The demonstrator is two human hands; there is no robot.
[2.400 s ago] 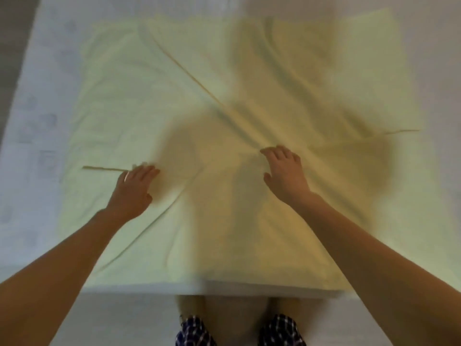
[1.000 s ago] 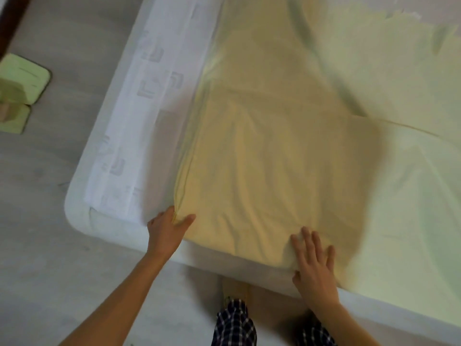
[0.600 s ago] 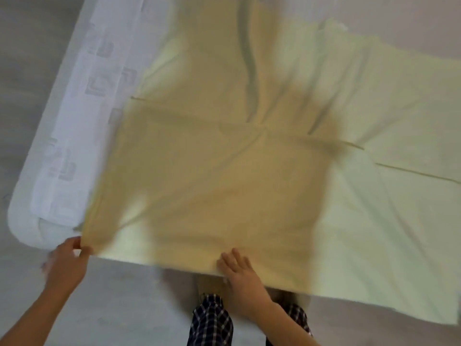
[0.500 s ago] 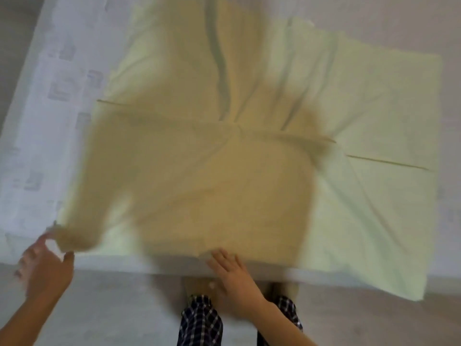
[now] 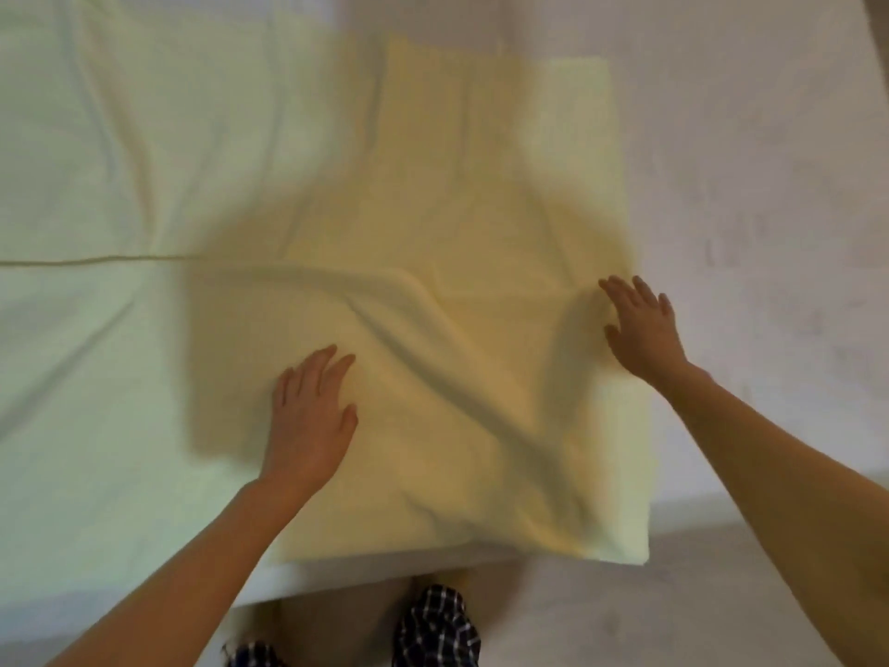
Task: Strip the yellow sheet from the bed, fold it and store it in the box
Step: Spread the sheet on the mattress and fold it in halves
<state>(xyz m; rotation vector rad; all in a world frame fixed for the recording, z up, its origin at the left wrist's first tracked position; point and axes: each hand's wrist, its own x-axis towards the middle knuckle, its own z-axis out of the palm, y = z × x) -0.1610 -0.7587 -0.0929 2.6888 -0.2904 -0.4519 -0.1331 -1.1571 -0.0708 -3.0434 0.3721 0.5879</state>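
Fingers (image 5: 320, 373) of the left hand (image 5: 308, 421) were straight and a little fanned out, gripping nothing, just pressed flat on the yellow sheet (image 5: 457, 209) towards its near edge. Right hand (image 5: 642, 324) was the same deal: fingers loose and spread, holding nothing, palm down right at the sheet's right-hand edge. It was a bit blurry there, so I couldn't tell how hard it was pressing.

Between the two hands the sheet had a soft ridge (image 5: 385, 300) running slantwise down towards its near right corner. A thin straight crease line (image 5: 96, 260) ran across the sheet's paler left part. The patch under the hands looked deeper yellow, partly from shadow, so no idea how many layers were there.

The sheet itself lay spread on the white bed (image 5: 745, 161), which showed bare past the sheet's right edge. The sheet's near right corner hung slightly over the side. Below the sheet's near edge were grey floor (image 5: 673, 608) and checked trousers (image 5: 438, 623).
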